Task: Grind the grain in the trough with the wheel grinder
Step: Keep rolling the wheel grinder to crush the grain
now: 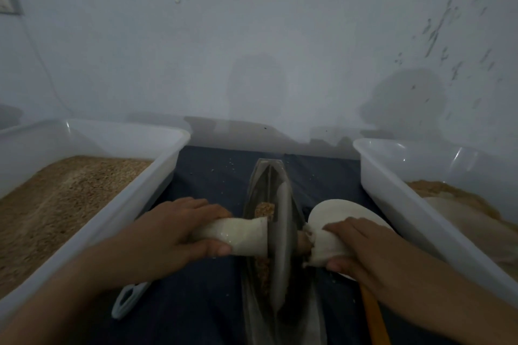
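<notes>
Fingers of both hands curl tight round cloth-wrapped axle ends at lower centre; wheel judged heavy, rigid, best held there.

Trough near end cut by bottom edge; wheel hides grain beneath; yellow handle cut off.

Two bare forearms were seen entering from the lower edge of the frame, one from each bottom corner. No sleeve, glove, watch, ring or bracelet was worn on either arm as far as could be made out in the dim light. The bare left hand and the bare right hand were shown with short, unpainted fingernails. Fine detail was blurred by the dim, soft picture.
</notes>
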A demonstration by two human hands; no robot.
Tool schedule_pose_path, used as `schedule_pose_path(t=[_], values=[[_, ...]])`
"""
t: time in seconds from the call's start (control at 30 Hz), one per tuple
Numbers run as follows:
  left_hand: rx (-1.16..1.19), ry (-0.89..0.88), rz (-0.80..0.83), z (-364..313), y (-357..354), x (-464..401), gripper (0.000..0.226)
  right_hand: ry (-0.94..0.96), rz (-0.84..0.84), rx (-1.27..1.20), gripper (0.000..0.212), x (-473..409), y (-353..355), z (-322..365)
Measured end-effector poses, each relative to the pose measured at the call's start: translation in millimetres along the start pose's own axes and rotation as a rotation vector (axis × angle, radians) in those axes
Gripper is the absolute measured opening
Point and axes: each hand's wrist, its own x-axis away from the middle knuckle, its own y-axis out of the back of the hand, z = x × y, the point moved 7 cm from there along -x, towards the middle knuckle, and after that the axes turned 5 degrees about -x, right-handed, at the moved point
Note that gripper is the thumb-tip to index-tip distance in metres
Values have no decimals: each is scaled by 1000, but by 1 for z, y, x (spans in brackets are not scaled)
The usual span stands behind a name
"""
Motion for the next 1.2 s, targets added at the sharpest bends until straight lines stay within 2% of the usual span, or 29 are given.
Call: schedule_pose_path(t=[0.07,0.2,0.3,0.37,0.43,0.5,0.63,0.8,0.93,1.03,1.1,1.2], values=[[-46,25,-22,1,-2,-2,40,4,-70,43,47,-7,0,0],[-223,143,-221,3,-4,-9,48,-42,-234,75,49,-30,-5,-15],[-349,184,-346,-3,-6,-14,41,5,-391,79,36,-42,-3,-20],[-385,187,-388,-6,-5,-18,40,-11,-426,65,30,-43,-5,-22],[-396,138,-381,-7,-3,-17,39,-15,-407,56,34,-41,-8,-25],[-382,83,-300,-8,-3,-12,41,-6,-335,63,41,-37,-8,-21],[-258,95,-129,-7,0,-4,70,15,-180,31,46,-19,-2,-11],[-274,72,-156,-15,6,0,69,-8,-12,-65,41,-3,5,-4],[-362,124,-227,-11,-1,-9,70,-51,-144,5,42,-19,0,-13],[-492,186,-320,-5,-9,-18,79,-23,-314,87,35,-35,-1,-14],[-504,230,-304,-1,-12,-21,83,1,-433,122,30,-40,1,-13],[-488,174,-291,-1,-11,-20,81,11,-448,133,31,-38,-1,-13]])
